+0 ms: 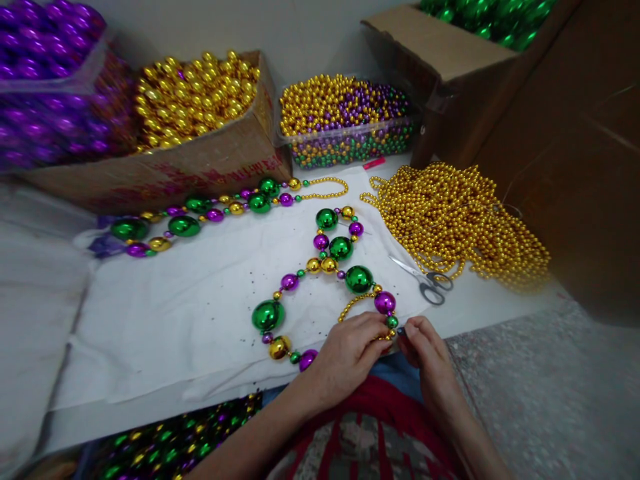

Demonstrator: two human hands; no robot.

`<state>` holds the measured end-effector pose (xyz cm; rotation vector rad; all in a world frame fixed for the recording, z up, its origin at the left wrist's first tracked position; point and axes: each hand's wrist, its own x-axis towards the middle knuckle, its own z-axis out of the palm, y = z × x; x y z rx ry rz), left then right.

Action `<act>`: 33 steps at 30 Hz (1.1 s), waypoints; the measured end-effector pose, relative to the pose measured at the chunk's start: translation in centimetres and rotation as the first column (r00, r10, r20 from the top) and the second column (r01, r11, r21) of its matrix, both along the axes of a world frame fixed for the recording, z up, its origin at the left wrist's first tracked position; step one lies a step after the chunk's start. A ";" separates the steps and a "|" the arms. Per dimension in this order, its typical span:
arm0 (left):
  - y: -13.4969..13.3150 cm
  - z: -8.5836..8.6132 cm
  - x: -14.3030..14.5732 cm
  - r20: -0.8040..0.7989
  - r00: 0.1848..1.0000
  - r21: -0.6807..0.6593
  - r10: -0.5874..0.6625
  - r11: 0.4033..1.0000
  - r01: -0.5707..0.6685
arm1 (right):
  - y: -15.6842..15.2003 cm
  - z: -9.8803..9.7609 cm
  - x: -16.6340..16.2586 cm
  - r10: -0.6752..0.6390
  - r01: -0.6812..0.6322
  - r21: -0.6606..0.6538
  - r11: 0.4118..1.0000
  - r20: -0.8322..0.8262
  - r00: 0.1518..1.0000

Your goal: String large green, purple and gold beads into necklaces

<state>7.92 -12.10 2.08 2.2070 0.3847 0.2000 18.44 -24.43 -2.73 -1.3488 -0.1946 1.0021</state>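
A bead strand [330, 263] of large green, purple and gold balls loops across the white sheet [165, 313] in front of me. My left hand [350, 357] is closed on the strand's near end, by a small green bead and a short run of tiny gold beads. My right hand [425, 347] pinches the same end just to the right, fingertips almost touching the left hand. A second finished strand [200, 213] lies farther back on the left.
Scissors [425, 280] lie right of the strand beside a pile of gold bead chains [460, 223]. Behind stand a box of gold balls [195, 93], purple balls [45, 87], a tub of mixed small beads [345, 117] and a carton of green balls [485, 20]. More beads [165, 443] sit below the table edge.
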 end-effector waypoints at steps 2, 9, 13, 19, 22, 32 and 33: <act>0.0 0.0 0.0 0.010 1.000 -0.005 0.006 1.000 -0.006 | -0.1 0.0 0.0 0.003 -0.003 -0.003 1.000 0.012 1.000; 0.0 -0.1 -0.1 0.018 1.000 -0.032 0.002 0.999 -0.001 | -0.1 0.0 0.1 0.011 -0.010 -0.015 1.000 0.067 0.998; 0.1 0.0 -0.1 0.018 1.000 -0.047 0.004 0.999 -0.004 | -0.2 0.0 0.1 0.017 -0.014 -0.027 1.000 0.093 0.996; 0.0 0.0 -0.2 0.011 1.000 -0.056 0.002 0.998 -0.002 | -0.1 0.4 0.2 0.034 -0.029 -0.036 0.999 0.144 0.989; -0.1 0.0 -0.2 0.010 1.000 -0.059 0.004 0.998 -0.003 | 0.1 0.6 0.2 0.038 -0.031 -0.039 0.999 0.172 0.984; 0.9 0.9 -0.9 0.049 0.994 -0.207 0.098 0.975 -0.086 | -1.1 1.3 3.2 0.073 -0.088 0.046 0.995 0.265 0.962; 1.1 1.0 -1.0 0.059 0.992 -0.218 0.110 0.971 -0.095 | -0.8 1.6 3.6 0.099 -0.116 0.038 0.993 0.303 0.948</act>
